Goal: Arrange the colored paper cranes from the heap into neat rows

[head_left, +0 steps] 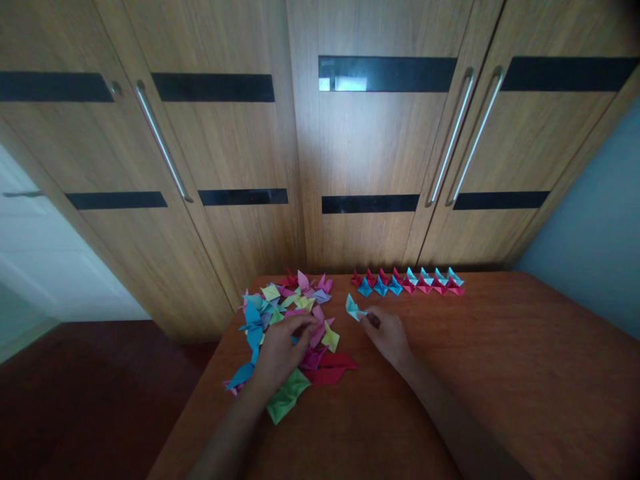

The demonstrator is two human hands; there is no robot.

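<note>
paper heap (290, 320) left of row (407, 283)

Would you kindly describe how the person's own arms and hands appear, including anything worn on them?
Both forearms are bare as far as the picture shows, with no sleeves. The left hand and right hand wear no gloves; no rings, watch or bracelets can be made out in the dim light.

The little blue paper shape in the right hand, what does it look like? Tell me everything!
The light blue folded paper piece is a small pointed origami shape with sharp creases. The right hand pinches one end between its fingertips, and its tip points up and left. It sits low over the wooden table, between the colourful pile and the red-and-blue row.
</note>
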